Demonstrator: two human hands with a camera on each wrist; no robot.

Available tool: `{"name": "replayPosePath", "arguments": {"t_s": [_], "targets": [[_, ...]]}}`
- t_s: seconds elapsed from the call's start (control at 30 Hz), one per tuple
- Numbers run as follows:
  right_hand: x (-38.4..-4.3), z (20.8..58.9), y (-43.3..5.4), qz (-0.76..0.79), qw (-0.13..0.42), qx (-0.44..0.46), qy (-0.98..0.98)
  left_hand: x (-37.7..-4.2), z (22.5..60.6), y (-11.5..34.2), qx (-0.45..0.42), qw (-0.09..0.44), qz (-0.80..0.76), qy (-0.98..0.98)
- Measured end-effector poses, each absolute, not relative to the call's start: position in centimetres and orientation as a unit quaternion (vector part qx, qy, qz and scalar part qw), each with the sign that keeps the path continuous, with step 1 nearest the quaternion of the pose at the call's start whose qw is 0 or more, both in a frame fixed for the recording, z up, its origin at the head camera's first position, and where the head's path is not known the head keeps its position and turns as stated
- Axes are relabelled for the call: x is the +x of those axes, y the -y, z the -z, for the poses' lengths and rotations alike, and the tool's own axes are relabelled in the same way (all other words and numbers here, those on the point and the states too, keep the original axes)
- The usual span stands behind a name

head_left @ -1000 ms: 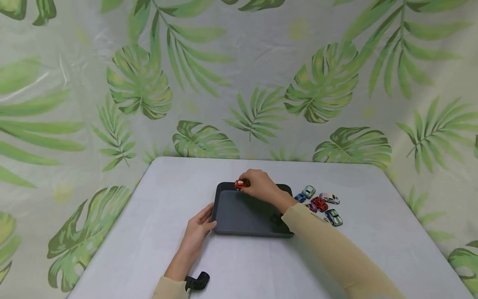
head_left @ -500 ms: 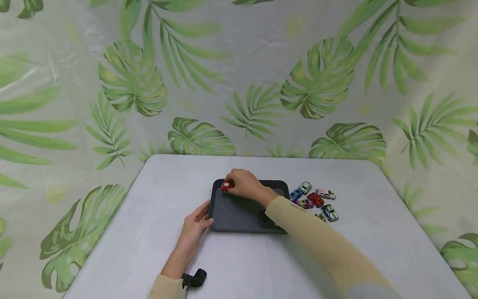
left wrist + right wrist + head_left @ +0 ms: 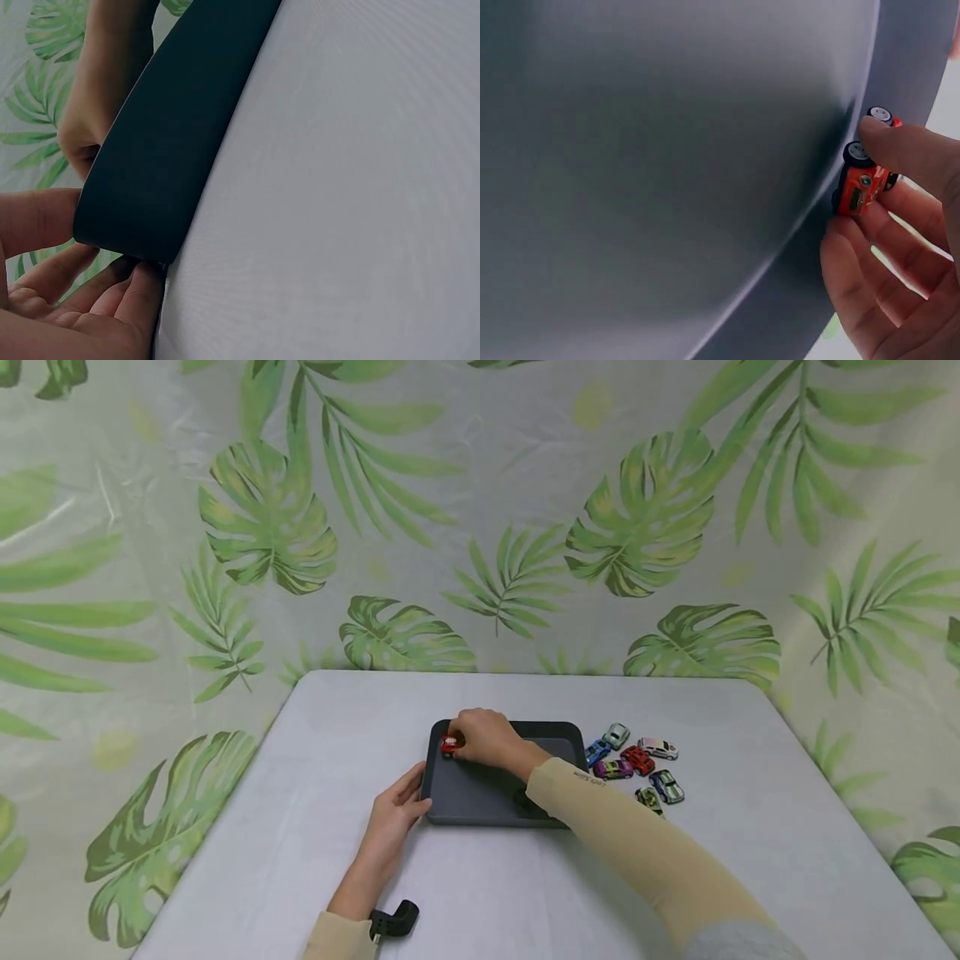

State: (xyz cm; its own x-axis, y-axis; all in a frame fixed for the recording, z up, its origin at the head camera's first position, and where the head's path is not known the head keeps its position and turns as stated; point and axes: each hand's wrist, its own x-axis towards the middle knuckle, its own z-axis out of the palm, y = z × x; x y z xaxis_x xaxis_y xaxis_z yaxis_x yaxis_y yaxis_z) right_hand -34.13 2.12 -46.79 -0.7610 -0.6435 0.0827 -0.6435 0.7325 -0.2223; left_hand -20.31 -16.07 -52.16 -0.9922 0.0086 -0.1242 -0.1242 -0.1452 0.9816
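Note:
My right hand (image 3: 487,742) is over the far left corner of a dark grey tray (image 3: 480,818) and pinches a red toy car (image 3: 870,176) between thumb and fingers. In the right wrist view the car is tipped against the tray's inner wall, wheels towards the thumb. My left hand (image 3: 392,814) holds the tray's left side near the front corner. There, the left wrist view shows the thumb (image 3: 37,217) at the rim and the other fingers (image 3: 142,300) at the outer wall's lower edge. The right forearm covers the tray's near right corner.
Several toy cars lie loosely grouped right of the tray on the white table (image 3: 262,827), among them a purple car (image 3: 613,769), a blue car (image 3: 597,752) and a white car (image 3: 658,747). A leaf-patterned curtain (image 3: 510,527) hangs behind the table.
My right hand has carried the red toy car leftwards across the tray and lowered it into the far left corner. The left hand stays on the tray's side.

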Motion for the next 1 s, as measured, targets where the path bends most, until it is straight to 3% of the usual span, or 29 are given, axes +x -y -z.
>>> {"name": "replayPosePath", "arguments": {"t_s": [0.6, 1.0], "targets": [[-34.5, 48.3, -2.9, -0.171, -0.032, 0.347, 0.921, -20.2, 52.1, 16.1, -0.044, 0.04, -0.753, -0.655], [-34.5, 46.3, -5.2, -0.253, -0.07, 0.343, 0.902, -20.3, 52.1, 16.0, -0.046, 0.043, -0.756, -0.652]]}}
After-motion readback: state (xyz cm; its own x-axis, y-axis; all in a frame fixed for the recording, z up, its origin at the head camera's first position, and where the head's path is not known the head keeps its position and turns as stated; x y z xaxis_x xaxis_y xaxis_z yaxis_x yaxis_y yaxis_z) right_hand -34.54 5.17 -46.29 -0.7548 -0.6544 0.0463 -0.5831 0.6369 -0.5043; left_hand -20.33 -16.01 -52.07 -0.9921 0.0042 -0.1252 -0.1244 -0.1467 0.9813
